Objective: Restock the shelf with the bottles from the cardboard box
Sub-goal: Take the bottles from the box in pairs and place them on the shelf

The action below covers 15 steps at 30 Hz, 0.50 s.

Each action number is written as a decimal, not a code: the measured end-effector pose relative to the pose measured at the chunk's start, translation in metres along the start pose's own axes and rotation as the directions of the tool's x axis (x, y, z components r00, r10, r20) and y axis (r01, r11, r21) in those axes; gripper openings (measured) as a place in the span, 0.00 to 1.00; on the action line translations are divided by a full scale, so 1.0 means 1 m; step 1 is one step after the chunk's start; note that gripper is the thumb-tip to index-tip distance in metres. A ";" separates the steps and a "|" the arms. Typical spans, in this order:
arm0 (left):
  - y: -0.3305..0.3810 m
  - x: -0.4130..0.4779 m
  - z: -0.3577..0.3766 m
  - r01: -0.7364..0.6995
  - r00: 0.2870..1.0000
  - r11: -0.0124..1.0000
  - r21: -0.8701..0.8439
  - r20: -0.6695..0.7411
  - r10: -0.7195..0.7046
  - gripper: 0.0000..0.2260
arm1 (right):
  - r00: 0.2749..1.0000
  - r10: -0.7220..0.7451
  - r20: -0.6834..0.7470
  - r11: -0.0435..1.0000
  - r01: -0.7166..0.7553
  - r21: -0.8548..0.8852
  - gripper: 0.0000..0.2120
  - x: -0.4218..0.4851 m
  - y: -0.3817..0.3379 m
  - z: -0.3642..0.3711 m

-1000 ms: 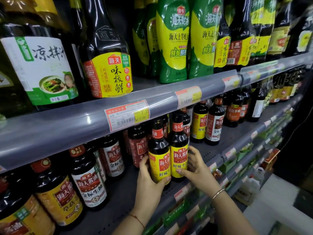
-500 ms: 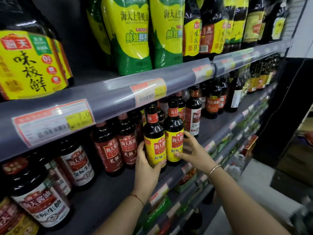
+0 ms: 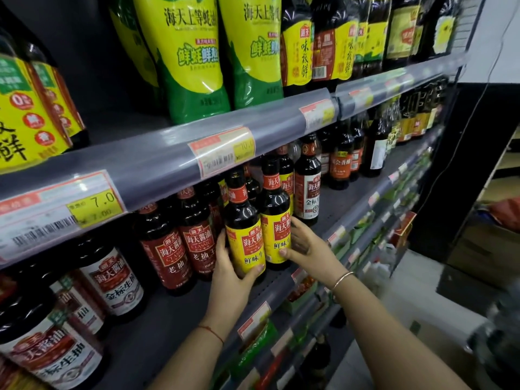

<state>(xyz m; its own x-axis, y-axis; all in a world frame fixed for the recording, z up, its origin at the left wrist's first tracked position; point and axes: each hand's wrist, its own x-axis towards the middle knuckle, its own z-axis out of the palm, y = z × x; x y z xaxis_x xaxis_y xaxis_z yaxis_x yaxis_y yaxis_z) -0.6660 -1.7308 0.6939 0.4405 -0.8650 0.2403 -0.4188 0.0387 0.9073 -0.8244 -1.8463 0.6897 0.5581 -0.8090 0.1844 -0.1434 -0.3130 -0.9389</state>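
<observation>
A person's 2 bare hands hold 2 dark soy sauce bottles at the front edge of a grey middle shelf [image 3: 180, 313] in a shop aisle; the left hand [image 3: 229, 282] has its grip closed around the lower body of the left yellow-label bottle [image 3: 244, 235], thumb across the label's bottom edge and fingers behind; the right hand [image 3: 305, 249] has its grip closed on the right yellow-label bottle [image 3: 275, 220], thumb on the label front and fingers curled round the far side; the 2 bottles stand upright and touch each other, both with red neck bands and black caps. A red string [image 3: 212, 332] circles the left wrist; a thin metal bangle [image 3: 342, 280] sits on the right wrist. Just left of the held pair stand red-label bottles [image 3: 183, 249]; further left are white-label bottles [image 3: 115, 280]; just right of the pair is a bottle with a white and red label [image 3: 309, 187]. A price tag reading 7.0 [image 3: 95, 206] is fixed to the upper shelf rail [image 3: 157, 167]; above it stand green and yellow pouches [image 3: 191, 57]. Lower shelves run beneath the arms; whether the cardboard box appears among the blurred shapes at right cannot be told.
</observation>
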 end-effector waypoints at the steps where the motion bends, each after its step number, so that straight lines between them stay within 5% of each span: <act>1: 0.001 0.000 -0.003 -0.001 1.000 1.000 0.003 0.015 0.001 0.44 | 1.000 -0.007 -0.030 1.000 0.006 -0.020 0.36 -0.004 -0.001 0.001; 5: 0.008 -0.012 -0.016 -0.037 0.998 0.995 0.094 0.055 0.032 0.46 | 0.986 0.005 -0.167 0.988 -0.031 -0.154 0.33 -0.025 -0.003 0.005; 9: 0.011 -0.044 -0.022 -0.157 0.987 0.934 0.320 0.069 0.142 0.36 | 0.970 0.052 -0.237 0.969 -0.106 -0.224 0.23 -0.057 -0.004 0.008; 12: 0.007 -0.071 -0.011 -0.343 0.935 0.840 0.420 0.241 0.261 0.28 | 0.937 -0.018 -0.348 0.922 -0.119 -0.369 0.15 -0.091 -0.006 0.010; 15: -0.009 -0.090 0.016 -0.388 0.871 0.829 0.402 0.455 0.187 0.25 | 0.927 0.013 -0.376 0.839 -0.214 -0.500 0.13 -0.138 0.002 0.013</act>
<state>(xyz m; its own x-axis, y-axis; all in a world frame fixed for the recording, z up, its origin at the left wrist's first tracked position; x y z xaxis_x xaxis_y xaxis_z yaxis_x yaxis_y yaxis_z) -0.7146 -1.6619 0.6583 -0.0559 -0.9736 0.2213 -0.8375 0.1664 0.5204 -0.8906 -1.7289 0.6586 0.2080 -0.9406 0.2683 -0.6486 -0.3380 -0.6819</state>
